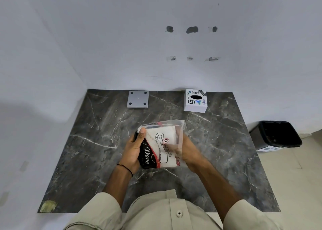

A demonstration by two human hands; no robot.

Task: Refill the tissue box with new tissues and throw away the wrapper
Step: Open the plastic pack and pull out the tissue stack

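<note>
Dark veined marble tabletop set into a corner of white wall; pale tiled floor to the right. Against the far edge: grey square plate at left, white tissue box at right, well apart. Black bin stands on the floor beside the table's right edge. Above mid-table, the left hand grips the tissue pack; the right hand clasps its opposite side through the clear wrapper.
</note>
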